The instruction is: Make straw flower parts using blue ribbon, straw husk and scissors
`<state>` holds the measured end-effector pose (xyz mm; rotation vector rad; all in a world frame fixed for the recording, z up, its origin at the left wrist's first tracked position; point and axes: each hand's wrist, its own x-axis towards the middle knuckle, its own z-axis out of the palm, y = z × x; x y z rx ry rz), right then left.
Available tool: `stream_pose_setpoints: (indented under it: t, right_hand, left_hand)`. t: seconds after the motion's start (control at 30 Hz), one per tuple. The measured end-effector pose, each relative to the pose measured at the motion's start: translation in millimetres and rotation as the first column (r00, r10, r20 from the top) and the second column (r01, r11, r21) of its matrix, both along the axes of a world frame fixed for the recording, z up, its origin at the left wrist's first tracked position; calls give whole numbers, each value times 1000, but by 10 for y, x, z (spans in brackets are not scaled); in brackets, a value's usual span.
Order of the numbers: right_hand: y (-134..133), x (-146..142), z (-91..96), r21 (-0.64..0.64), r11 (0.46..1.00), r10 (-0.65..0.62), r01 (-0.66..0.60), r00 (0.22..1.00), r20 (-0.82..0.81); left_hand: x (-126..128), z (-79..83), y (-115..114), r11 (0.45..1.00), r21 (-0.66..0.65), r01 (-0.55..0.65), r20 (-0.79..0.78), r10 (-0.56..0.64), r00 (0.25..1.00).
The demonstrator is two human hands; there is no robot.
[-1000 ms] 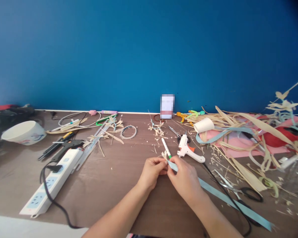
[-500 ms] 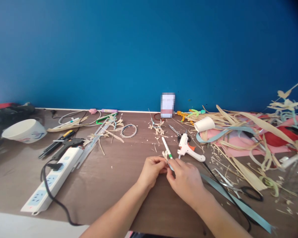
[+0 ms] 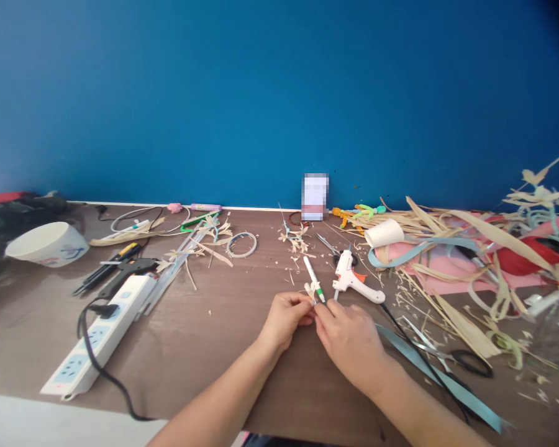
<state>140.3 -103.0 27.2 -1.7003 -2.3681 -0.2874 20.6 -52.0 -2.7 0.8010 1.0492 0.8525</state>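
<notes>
brown table (image 3: pixel 223 360) with blue ribbon (image 3: pixel 466 396), scissors (image 3: pixel 440 355), power strip (image 3: pixel 108 334), bowl (image 3: pixel 49 249)

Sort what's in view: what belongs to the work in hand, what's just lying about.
Likely in the work:
- pale flower in the left hand
- blue ribbon
- white glue gun, probably
- nearer scissors, probably

Seemingly lying about:
- bowl
- white cup
- black glue gun

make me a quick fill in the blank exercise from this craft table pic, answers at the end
The bare hand nearer the white plastic glue gun is the person's ____ one.
The gun's small plastic trigger is ____.
The round white cup lies on its ____.
Missing words: right; orange; side.
</notes>
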Motion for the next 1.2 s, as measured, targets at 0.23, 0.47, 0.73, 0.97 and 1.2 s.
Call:
stream_pose_setpoints:
  t: [0.23,0.47,0.73,0.97,1.2]
  right_hand:
    - [9,25,-76,58,997,-42,48,995,-85]
    - [24,18,-165,53,998,-25,33,990,-139]
    - [64,26,-211,-120,992,-92,35,853,-514]
    - [157,78,-208,-315,943,-234,-111,453,-860]
    - [237,154,-261,-398,799,-494,-451,-114,-862]
  left_hand:
    - [0,2,-5,1000,-4,21,16,-21,1000]
    - [8,-18,-1,1000,17,0,6,0,1000]
    - [-20,-24,16,999,12,51,89,-51,995]
    - [-54,-14,36,993,-6,114,174,-111,978]
    - [-49,-28,49,984,-9,181,264,-172,949]
